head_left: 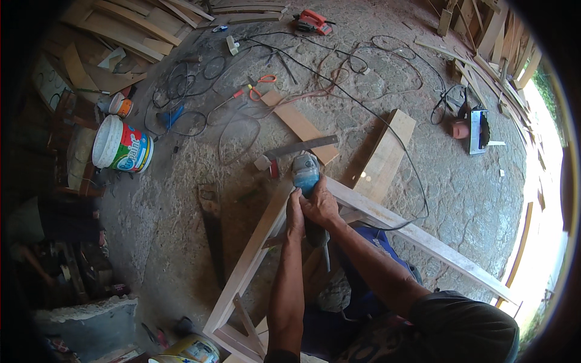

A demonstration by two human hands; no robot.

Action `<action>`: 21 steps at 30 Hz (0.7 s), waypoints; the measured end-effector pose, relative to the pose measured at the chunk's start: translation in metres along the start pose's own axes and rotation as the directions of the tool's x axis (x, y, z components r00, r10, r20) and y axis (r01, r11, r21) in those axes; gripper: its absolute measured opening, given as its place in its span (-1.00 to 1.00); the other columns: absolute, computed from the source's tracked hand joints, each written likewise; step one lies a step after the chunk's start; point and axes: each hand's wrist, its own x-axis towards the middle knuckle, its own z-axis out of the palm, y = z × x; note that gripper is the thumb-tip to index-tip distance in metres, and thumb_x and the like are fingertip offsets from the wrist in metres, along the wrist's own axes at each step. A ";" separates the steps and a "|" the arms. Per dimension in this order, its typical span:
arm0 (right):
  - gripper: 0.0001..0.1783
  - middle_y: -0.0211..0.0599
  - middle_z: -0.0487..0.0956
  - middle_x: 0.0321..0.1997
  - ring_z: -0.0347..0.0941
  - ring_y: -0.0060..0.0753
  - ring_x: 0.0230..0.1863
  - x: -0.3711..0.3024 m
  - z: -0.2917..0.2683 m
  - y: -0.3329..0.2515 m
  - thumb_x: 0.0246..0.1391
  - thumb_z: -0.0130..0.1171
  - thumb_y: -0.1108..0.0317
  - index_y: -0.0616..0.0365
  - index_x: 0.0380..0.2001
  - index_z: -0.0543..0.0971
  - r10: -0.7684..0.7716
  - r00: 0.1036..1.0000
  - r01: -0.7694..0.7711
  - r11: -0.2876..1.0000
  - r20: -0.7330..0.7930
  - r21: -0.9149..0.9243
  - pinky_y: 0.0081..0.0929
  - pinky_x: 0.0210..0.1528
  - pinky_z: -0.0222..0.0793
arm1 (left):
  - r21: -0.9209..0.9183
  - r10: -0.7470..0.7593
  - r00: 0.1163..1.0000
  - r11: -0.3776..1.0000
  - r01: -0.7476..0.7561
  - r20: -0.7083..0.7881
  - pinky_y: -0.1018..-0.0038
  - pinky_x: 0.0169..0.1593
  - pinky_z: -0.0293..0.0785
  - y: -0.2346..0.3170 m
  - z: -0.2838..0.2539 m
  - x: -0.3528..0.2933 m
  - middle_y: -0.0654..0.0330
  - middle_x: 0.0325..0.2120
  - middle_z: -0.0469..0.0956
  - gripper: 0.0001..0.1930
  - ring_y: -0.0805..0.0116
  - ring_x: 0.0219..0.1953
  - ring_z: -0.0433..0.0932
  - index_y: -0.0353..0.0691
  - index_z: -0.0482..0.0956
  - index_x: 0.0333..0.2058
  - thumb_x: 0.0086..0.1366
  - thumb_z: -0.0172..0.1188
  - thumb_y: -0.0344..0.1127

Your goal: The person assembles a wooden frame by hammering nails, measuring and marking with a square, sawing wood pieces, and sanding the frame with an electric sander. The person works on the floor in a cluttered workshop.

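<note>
Both my hands are wrapped round a teal and grey power tool that looks like an angle grinder point(307, 172). My left hand point(295, 213) is closed on its near left side. My right hand point(322, 206) grips it from the right, fingers partly hidden. The tool's head is at the far corner of a pale wooden frame point(417, 236), whose two long beams spread towards me; whether it touches the wood I cannot tell. Just beyond the tool lie a metal square point(302, 145) and a flat board point(301, 126). A handsaw point(210, 221) rests left of the frame.
A thick plank point(387, 151) lies beyond the right beam. Black cables point(357, 57) snake over the rough floor, near orange-handled scissors point(257, 91). A paint bucket point(124, 145) stands left, a circular saw point(477, 130) right, a red power tool point(313, 22) far off. Timber point(121, 27) is piled behind.
</note>
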 end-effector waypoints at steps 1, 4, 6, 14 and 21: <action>0.06 0.49 0.55 0.03 0.52 0.48 0.09 -0.005 -0.003 0.004 0.13 0.20 -0.17 0.39 0.36 -0.01 0.041 0.999 -0.041 0.999 -0.003 0.007 0.11 0.14 0.42 | 0.031 0.007 1.000 0.999 -0.008 0.016 0.35 0.15 0.37 0.004 0.007 -0.007 0.14 -0.07 0.50 -0.44 0.26 0.01 0.47 -0.22 0.51 0.04 0.40 0.00 0.18; 0.06 0.47 0.54 0.04 0.52 0.49 0.10 -0.023 -0.005 0.025 0.13 0.21 -0.15 0.36 0.38 -0.03 0.101 0.991 -0.095 0.993 -0.085 0.068 0.12 0.14 0.42 | 0.098 -0.041 0.993 0.995 0.030 0.112 0.40 0.15 0.33 0.010 0.023 -0.030 0.20 -0.10 0.47 -0.50 0.31 0.00 0.43 -0.22 0.53 -0.04 0.39 0.04 0.14; 0.02 0.45 0.54 0.07 0.52 0.50 0.10 -0.043 -0.006 0.027 0.14 0.22 -0.12 0.31 0.38 -0.01 0.116 0.981 -0.101 0.990 -0.153 0.102 0.11 0.16 0.42 | 0.145 -0.067 0.987 0.988 0.046 0.143 0.40 0.15 0.33 0.007 0.026 -0.041 0.20 -0.10 0.46 -0.50 0.31 0.00 0.41 -0.23 0.53 -0.05 0.38 0.05 0.13; -0.02 0.44 0.52 0.11 0.53 0.45 0.10 -0.042 0.005 0.020 0.14 0.22 -0.14 0.26 0.35 0.02 0.174 0.969 -0.151 0.979 -0.176 0.139 0.08 0.18 0.41 | 0.189 -0.081 0.983 0.981 0.049 0.167 0.41 0.13 0.33 0.014 0.015 -0.037 0.19 -0.08 0.46 -0.48 0.32 0.00 0.40 -0.21 0.54 -0.03 0.35 0.09 0.16; 0.08 0.41 0.54 0.08 0.51 0.44 0.12 0.008 0.024 -0.015 0.09 0.23 -0.21 0.36 0.35 0.01 0.067 0.998 -0.067 0.998 -0.001 -0.005 0.09 0.21 0.39 | -0.032 -0.108 0.994 0.994 0.108 0.017 0.37 0.14 0.39 0.035 -0.009 -0.005 0.07 -0.03 0.52 -0.42 0.26 0.03 0.47 -0.34 0.53 0.03 0.41 -0.01 0.14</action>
